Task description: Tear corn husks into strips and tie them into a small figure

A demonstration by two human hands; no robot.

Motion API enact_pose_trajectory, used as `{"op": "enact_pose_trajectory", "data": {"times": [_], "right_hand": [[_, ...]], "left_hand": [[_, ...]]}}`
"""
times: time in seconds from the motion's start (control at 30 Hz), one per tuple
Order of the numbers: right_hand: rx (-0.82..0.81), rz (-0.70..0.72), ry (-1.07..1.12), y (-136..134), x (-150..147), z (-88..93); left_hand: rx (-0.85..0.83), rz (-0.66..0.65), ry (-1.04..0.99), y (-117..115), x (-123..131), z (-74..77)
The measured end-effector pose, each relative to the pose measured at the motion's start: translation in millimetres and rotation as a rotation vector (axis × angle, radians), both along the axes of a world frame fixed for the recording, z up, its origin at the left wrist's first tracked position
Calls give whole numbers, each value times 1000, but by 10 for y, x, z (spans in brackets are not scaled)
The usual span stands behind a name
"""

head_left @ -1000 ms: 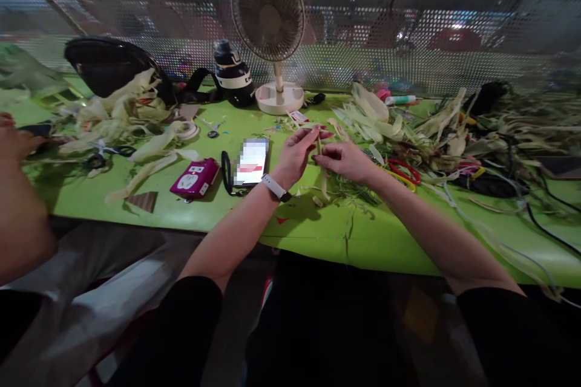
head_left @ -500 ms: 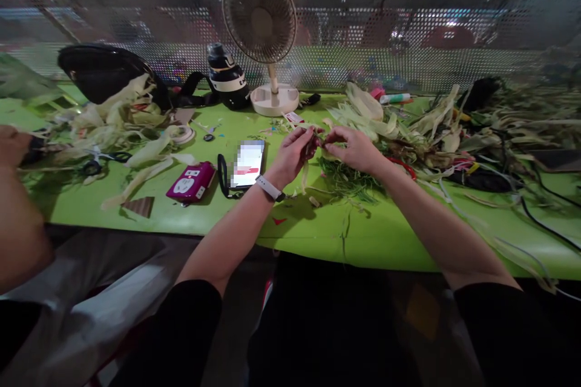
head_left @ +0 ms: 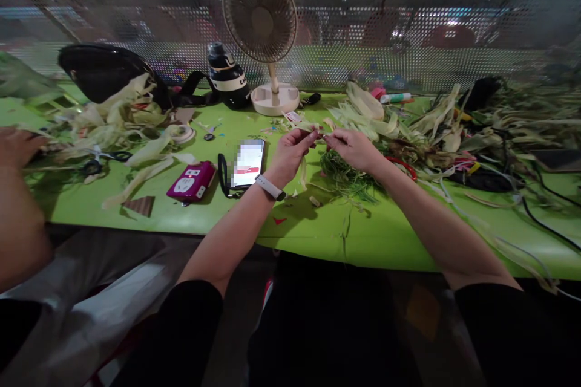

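Above the green table, my left hand [head_left: 290, 156] is closed in a pinch, with a pale watch band on its wrist. A pale corn husk strip [head_left: 304, 174] hangs below its fingers. My right hand [head_left: 353, 149] pinches too, its fingertips almost meeting the left ones. Between the two lies a small pale piece, apparently the same husk; its exact form is too small to make out. Under my right hand is a heap of thin green strands [head_left: 349, 180]. Dry corn husks [head_left: 365, 106] lie behind it.
A phone [head_left: 249, 163] and a magenta case [head_left: 191, 181] lie left of my hands. Behind stand a fan [head_left: 275, 100] and a black bottle [head_left: 229, 81]. Scissors [head_left: 97, 160] rest among husks near another person's hand [head_left: 18, 146]. Cables [head_left: 540, 184] run across the right side.
My right hand's fingers have closed in a tighter pinch, and my left fingers have turned slightly. The other person's hand at the left has shifted and flattened.
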State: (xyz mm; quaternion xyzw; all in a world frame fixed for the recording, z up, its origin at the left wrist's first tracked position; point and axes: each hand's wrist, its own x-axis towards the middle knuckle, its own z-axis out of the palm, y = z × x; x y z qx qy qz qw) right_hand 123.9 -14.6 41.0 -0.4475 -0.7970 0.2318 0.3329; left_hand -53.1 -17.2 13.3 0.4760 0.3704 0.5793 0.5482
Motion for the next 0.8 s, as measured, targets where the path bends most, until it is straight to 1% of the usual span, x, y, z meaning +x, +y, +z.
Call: {"op": "enact_pose_trajectory", "data": {"times": [0.13, 0.27, 0.33, 0.4, 0.5, 0.57, 0.7, 0.8], "right_hand": [[41, 20, -48, -24, -8, 19], [53, 34, -101, -45, 2, 62], [47, 20, -99, -38, 18, 70], [44, 12, -78, -24, 36, 68], [44, 30, -56, -7, 53, 59], [44, 36, -64, -7, 57, 56], [52, 56, -102, -30, 51, 66], [69, 100, -144, -53, 34, 78]], "left_hand": [[1, 16, -16, 9, -17, 1], [-79, -5, -43, 29, -47, 19], [-86, -24, -36, 37, -65, 24], [-62, -70, -13, 42, -81, 20], [27, -117, 49, 45, -95, 3], [80, -113, 104, 48, -97, -9], [118, -113, 187, 71, -97, -36], [167, -56, 261, 94, -93, -70]]}}
